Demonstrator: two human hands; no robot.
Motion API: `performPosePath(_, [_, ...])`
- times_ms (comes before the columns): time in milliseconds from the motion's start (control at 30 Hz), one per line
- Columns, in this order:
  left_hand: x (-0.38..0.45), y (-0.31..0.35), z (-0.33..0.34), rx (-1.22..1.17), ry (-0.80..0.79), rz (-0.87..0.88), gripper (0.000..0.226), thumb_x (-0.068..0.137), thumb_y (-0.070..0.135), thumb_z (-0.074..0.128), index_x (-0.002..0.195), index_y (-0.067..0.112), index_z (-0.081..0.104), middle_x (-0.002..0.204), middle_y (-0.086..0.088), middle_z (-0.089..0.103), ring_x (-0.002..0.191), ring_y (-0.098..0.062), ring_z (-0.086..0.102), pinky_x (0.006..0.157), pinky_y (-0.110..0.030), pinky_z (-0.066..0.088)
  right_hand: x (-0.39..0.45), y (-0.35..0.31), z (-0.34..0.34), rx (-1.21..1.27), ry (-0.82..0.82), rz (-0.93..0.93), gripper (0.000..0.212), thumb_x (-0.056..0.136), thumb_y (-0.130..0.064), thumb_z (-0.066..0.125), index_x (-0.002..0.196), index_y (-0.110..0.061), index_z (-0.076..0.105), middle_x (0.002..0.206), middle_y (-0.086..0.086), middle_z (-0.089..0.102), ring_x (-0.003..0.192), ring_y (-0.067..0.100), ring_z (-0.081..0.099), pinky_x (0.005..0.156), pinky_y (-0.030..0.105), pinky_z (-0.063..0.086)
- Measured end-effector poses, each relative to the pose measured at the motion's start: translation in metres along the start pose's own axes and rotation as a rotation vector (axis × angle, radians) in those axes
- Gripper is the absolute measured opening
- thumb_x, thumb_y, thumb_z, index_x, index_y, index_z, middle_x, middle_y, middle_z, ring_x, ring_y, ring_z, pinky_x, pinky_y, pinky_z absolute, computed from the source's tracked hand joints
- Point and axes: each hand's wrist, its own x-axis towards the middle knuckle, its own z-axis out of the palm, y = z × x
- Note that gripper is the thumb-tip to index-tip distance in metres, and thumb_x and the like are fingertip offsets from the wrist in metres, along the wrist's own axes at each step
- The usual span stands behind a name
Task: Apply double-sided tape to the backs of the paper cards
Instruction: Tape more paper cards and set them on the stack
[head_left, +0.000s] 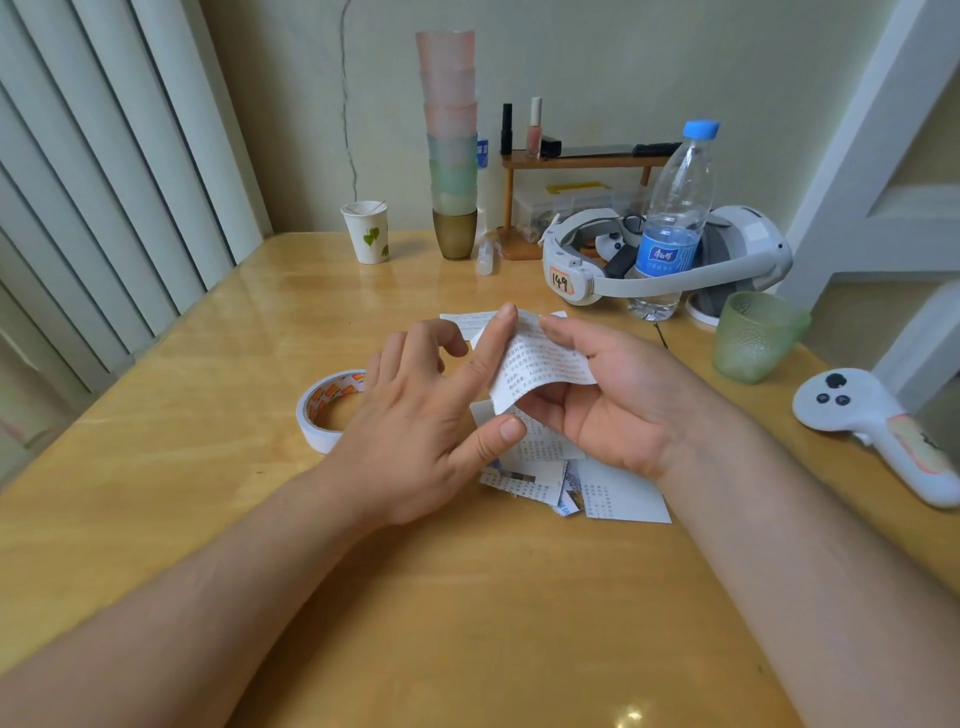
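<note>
Two bare forearms reach in over the glossy yellow wooden table (208, 519). Nearest, a loose pile of cut white paper cards printed with text (587, 483) lies flat on the table under the hands. Above the pile, the right hand (613, 405) holds a curled white printed paper card (540, 364), palm turned inward, with its fingers behind the card and its thumb on the card's top edge. The left hand (415, 421) is at the card's left edge: its straight index finger lies along that edge, its thumb touches the lower corner, and the other fingers are loosely curled. Just left of the left hand, partly hidden by it, a white roll of double-sided tape (324, 410) lies flat on the table. Another white card (470, 319) lies just beyond the hands. To the right are a white handheld controller (872, 421) and a green textured glass cup (753, 335). Farther back stand a clear plastic water bottle with a blue cap (675, 223), a white headset (670, 260), a tall stack of pastel cups (451, 140) and a white paper cup with a leaf print (366, 231).
</note>
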Motion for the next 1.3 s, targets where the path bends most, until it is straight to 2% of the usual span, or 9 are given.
performPosePath(300, [-0.002, 0.002, -0.003, -0.23, -0.054, 0.013, 0.078, 0.094, 0.084, 0.012, 0.16, 0.052, -0.014, 0.128, 0.0, 0.034, 0.116, -0.02, 0.033, 0.114, -0.036, 0.029, -0.003, 0.001, 0.003, 0.029, -0.02, 0.011, 0.028, 0.105, -0.019, 0.055, 0.122, 0.0, 0.068, 0.115, 0.017, 0.076, 0.097, 0.026, 0.075, 0.088, 0.04, 0.063])
performPosePath(433, [0.008, -0.009, 0.006, -0.731, 0.024, -0.184, 0.083, 0.077, 0.101, 0.027, 0.153, 0.067, 0.024, 0.117, 0.015, 0.044, 0.118, -0.014, 0.045, 0.117, -0.042, 0.034, 0.0, 0.0, 0.001, 0.022, 0.014, -0.001, 0.03, 0.105, -0.019, 0.055, 0.127, -0.001, 0.065, 0.115, 0.016, 0.076, 0.096, 0.025, 0.075, 0.087, 0.04, 0.063])
performPosePath(500, [0.021, -0.017, 0.015, -0.859, 0.057, -0.279, 0.089, 0.061, 0.109, 0.033, 0.14, 0.069, 0.047, 0.118, -0.007, 0.052, 0.108, -0.018, 0.052, 0.107, -0.044, 0.044, 0.001, 0.0, 0.0, -0.012, 0.042, -0.017, 0.028, 0.105, -0.019, 0.057, 0.125, -0.002, 0.066, 0.112, 0.016, 0.077, 0.093, 0.025, 0.077, 0.081, 0.04, 0.065])
performPosePath(567, [0.026, -0.019, 0.015, -0.832, 0.054, -0.315, 0.088, 0.054, 0.112, 0.031, 0.128, 0.073, 0.056, 0.128, -0.015, 0.05, 0.1, -0.003, 0.05, 0.095, -0.03, 0.041, 0.002, 0.0, -0.001, -0.082, 0.082, -0.05, 0.024, 0.104, -0.017, 0.058, 0.12, -0.003, 0.068, 0.107, 0.016, 0.078, 0.089, 0.025, 0.077, 0.073, 0.039, 0.064])
performPosePath(700, [0.003, -0.003, 0.001, -0.637, 0.007, -0.164, 0.066, 0.086, 0.094, 0.021, 0.14, 0.068, 0.049, 0.122, 0.023, 0.036, 0.123, -0.005, 0.038, 0.114, -0.036, 0.031, 0.002, 0.001, -0.001, -0.125, 0.091, -0.082, 0.025, 0.104, -0.016, 0.058, 0.121, 0.0, 0.068, 0.114, 0.022, 0.075, 0.098, 0.029, 0.075, 0.079, 0.043, 0.064])
performPosePath(833, [-0.001, 0.0, -0.012, -0.011, -0.068, -0.027, 0.057, 0.098, 0.076, 0.019, 0.151, 0.063, 0.036, 0.136, 0.003, 0.033, 0.122, -0.022, 0.035, 0.112, -0.045, 0.033, 0.001, -0.002, -0.003, -0.118, 0.055, -0.077, 0.028, 0.106, -0.014, 0.054, 0.125, 0.003, 0.065, 0.116, 0.022, 0.075, 0.107, 0.034, 0.075, 0.091, 0.049, 0.062])
performPosePath(933, [0.005, 0.001, -0.014, 0.185, 0.011, 0.027, 0.057, 0.099, 0.074, 0.025, 0.149, 0.056, 0.046, 0.135, -0.006, 0.043, 0.118, -0.028, 0.043, 0.104, -0.047, 0.037, 0.0, -0.004, -0.004, -0.149, 0.061, -0.082, 0.029, 0.106, -0.014, 0.053, 0.126, 0.004, 0.065, 0.116, 0.021, 0.075, 0.107, 0.035, 0.075, 0.09, 0.049, 0.061])
performPosePath(1067, [0.006, 0.005, -0.011, 0.232, 0.02, 0.043, 0.061, 0.098, 0.076, 0.025, 0.147, 0.052, 0.052, 0.134, -0.009, 0.047, 0.117, -0.031, 0.045, 0.101, -0.047, 0.037, -0.001, -0.006, -0.004, -0.158, 0.094, -0.097, 0.027, 0.107, -0.012, 0.052, 0.123, 0.005, 0.065, 0.113, 0.022, 0.076, 0.103, 0.035, 0.076, 0.086, 0.049, 0.063])
performPosePath(1300, [0.0, 0.004, -0.009, -0.028, -0.119, -0.049, 0.063, 0.095, 0.081, 0.009, 0.155, 0.065, 0.018, 0.139, 0.002, 0.03, 0.121, -0.023, 0.032, 0.112, -0.042, 0.029, -0.002, -0.007, -0.003, -0.067, 0.083, -0.046, 0.029, 0.106, -0.014, 0.054, 0.125, 0.004, 0.065, 0.118, 0.02, 0.075, 0.097, 0.027, 0.076, 0.077, 0.039, 0.065])
